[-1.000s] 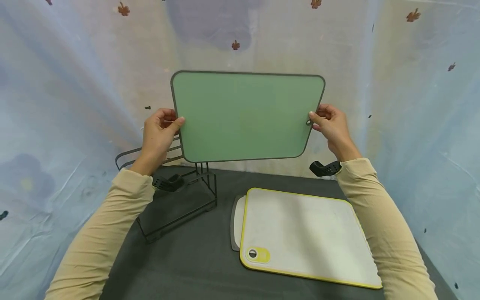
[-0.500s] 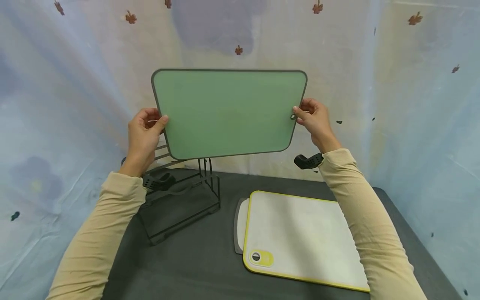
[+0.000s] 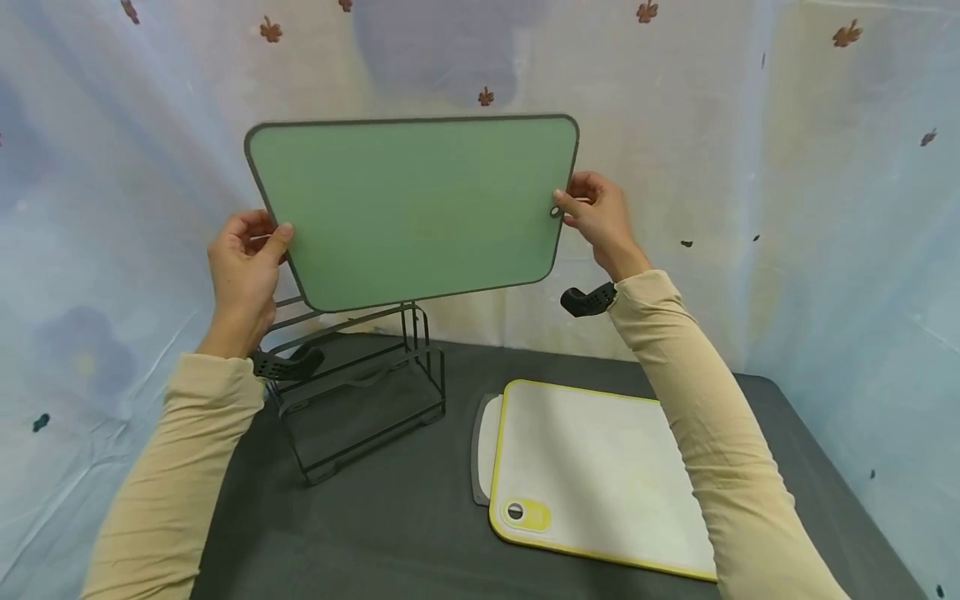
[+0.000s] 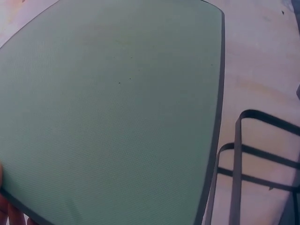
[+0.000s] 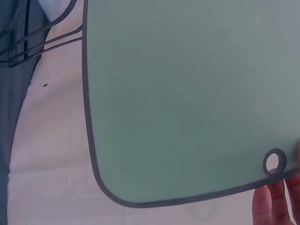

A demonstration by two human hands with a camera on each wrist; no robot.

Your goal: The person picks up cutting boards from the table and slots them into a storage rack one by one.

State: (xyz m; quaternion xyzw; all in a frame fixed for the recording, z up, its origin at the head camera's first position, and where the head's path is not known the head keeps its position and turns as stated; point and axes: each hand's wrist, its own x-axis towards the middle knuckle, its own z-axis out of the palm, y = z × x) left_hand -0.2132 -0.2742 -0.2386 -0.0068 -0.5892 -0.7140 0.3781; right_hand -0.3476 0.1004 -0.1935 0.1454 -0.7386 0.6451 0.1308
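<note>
A green cutting board (image 3: 420, 208) with a dark grey rim is held up in the air, its broad face toward me. My left hand (image 3: 243, 271) pinches its left edge, thumb on the near face. At the opposite edge, my right hand (image 3: 600, 221) grips it beside a small round hole. The board's right end is a little higher than its left. Behind and below the board's lower left stands a black wire rack (image 3: 360, 446), partly hidden by the board and my left hand. The left wrist view shows the rack's bars close to the board's edge.
On the dark grey table (image 3: 390, 525) lies a white cutting board (image 3: 600, 467) with a yellow rim, to the right of the rack. A second board (image 3: 486, 450) with a grey edge sticks out beneath it. A patterned curtain (image 3: 675, 125) hangs behind.
Both hands have carried the green cutting board leftward and slightly up, over the rack. Its right end has risen, so it tilts more. The boards on the table stay put.
</note>
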